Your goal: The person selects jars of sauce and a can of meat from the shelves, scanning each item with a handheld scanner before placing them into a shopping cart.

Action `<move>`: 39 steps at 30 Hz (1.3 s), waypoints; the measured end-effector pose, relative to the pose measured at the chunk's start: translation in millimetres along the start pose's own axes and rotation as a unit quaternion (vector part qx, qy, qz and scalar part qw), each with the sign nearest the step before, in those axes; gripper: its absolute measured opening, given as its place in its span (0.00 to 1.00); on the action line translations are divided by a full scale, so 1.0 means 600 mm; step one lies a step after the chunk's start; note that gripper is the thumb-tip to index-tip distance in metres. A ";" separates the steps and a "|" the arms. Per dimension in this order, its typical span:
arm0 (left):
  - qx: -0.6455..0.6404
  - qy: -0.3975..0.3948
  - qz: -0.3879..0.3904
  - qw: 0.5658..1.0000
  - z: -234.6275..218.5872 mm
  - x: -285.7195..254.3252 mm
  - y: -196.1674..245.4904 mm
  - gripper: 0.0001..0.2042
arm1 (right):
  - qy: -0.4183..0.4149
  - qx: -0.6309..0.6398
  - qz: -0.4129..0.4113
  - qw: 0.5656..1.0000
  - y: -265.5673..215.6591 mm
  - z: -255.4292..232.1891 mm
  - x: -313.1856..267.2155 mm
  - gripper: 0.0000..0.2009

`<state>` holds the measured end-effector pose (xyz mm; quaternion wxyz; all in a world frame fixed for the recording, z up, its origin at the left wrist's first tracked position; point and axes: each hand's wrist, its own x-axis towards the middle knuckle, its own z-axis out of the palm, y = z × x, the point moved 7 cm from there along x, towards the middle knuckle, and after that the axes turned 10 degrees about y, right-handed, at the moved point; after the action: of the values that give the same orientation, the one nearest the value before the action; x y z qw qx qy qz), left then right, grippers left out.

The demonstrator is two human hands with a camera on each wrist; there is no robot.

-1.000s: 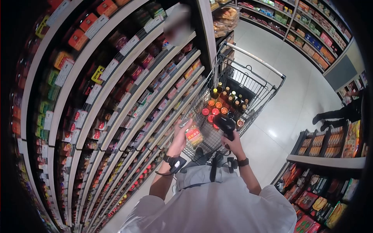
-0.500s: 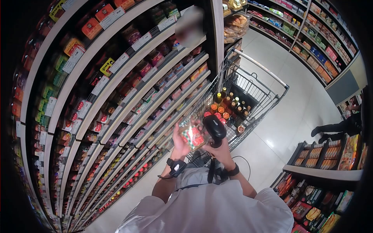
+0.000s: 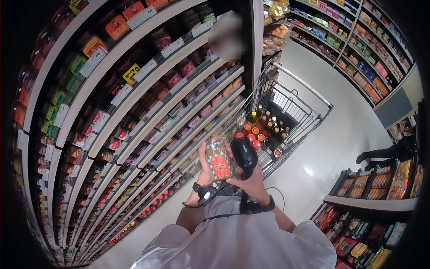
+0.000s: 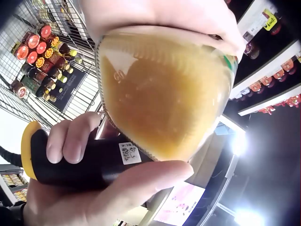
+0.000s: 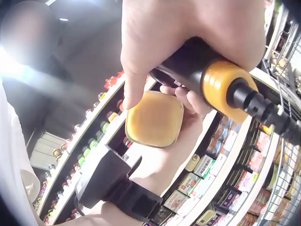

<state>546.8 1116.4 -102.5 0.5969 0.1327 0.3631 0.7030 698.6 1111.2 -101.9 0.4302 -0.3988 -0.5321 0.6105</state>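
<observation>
My left hand [image 3: 205, 167] grips a squarish glass jar [image 3: 219, 167] of amber-yellow contents in front of my body. The head view shows its red label with a green-checked border facing up toward me. My right hand [image 3: 251, 183] holds a black barcode scanner [image 3: 244, 151], its head beside the jar's right side. In the left wrist view, the right thumb [image 4: 155, 176] lies at the jar's lower edge, and a small code sticker is on the scanner. A yellow collar [image 5: 228, 89] and a coiled cable mark the handle's end. The jar's base faces the right wrist camera.
A wire shopping cart [image 3: 293, 96] stands just ahead, with several bottles [image 3: 271, 123] and red-lidded jars [image 3: 256, 144] inside. Tall shelves [image 3: 134, 112] of packaged goods run along the left. A lower display [image 3: 371, 201] is at right; a person's dark-clothed legs [image 3: 385, 152] are beyond.
The jar has turned in my left hand, bringing its red and green-checked label into view. My right hand has moved left with the scanner, up to the jar. The head view has shifted slightly.
</observation>
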 end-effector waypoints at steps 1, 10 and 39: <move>0.016 0.005 0.005 1.000 0.004 -0.003 0.006 0.35 | 0.001 0.007 -0.013 1.000 -0.006 0.000 -0.001 0.39; 0.159 -0.032 0.068 0.984 0.001 -0.008 0.020 0.36 | 0.054 0.041 -0.024 0.997 -0.008 -0.003 -0.015 0.34; 0.097 0.146 0.071 0.982 -0.215 0.078 -0.006 0.23 | -0.138 -0.150 -0.013 0.979 -0.036 -0.050 -0.011 0.20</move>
<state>457.4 1114.9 -207.1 0.4705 0.1110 0.5026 0.7167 731.1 1115.4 -83.8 0.2957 -0.3640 -0.6767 0.5675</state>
